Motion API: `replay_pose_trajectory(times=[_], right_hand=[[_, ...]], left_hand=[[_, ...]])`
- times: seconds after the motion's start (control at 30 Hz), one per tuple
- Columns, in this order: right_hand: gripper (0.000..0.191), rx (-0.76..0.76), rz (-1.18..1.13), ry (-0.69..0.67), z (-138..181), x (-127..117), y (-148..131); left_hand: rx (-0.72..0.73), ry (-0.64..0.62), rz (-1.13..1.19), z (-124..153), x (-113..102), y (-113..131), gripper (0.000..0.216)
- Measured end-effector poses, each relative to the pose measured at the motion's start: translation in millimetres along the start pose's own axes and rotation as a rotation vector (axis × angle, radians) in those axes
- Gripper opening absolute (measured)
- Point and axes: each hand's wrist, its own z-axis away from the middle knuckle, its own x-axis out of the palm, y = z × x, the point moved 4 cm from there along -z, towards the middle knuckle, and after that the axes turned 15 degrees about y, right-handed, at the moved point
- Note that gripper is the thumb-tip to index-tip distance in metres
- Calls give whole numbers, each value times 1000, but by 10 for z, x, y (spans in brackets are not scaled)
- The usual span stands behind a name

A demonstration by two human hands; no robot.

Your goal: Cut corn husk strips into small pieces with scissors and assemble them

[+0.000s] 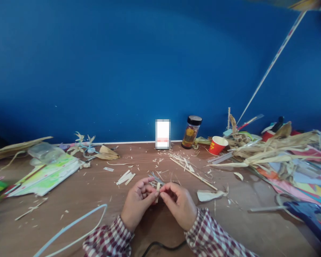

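Note:
My left hand [140, 200] pinches a short pale strip of corn husk [158, 187] between thumb and fingers, holding it roughly upright. From the other side, my right hand [178, 203] closes its thumb and forefinger at the strip's right edge. The fingertips of both hands almost meet. Just beyond them lies a pair of scissors [157, 178] on the table, partly hidden by my hands. Several cut husk strips [125, 177] rest to the left of the scissors, and a wider husk piece [211, 195] lies to the right.
A glue gun [307, 216] lies at the right, near a heap of dried husks [278, 146]. A jar of amber liquid [192, 132] and a red paper cup [218, 145] stand by the wall. At left are a green-painted sheet [50, 176] and a white cord [69, 226].

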Motion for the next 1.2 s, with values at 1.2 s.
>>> replay_pose_trajectory(times=[1.2], right_hand=[[13, 46, -15, 24, -39, 9, 113]], left_hand=[[285, 90, -316, 30, -10, -28, 41]])
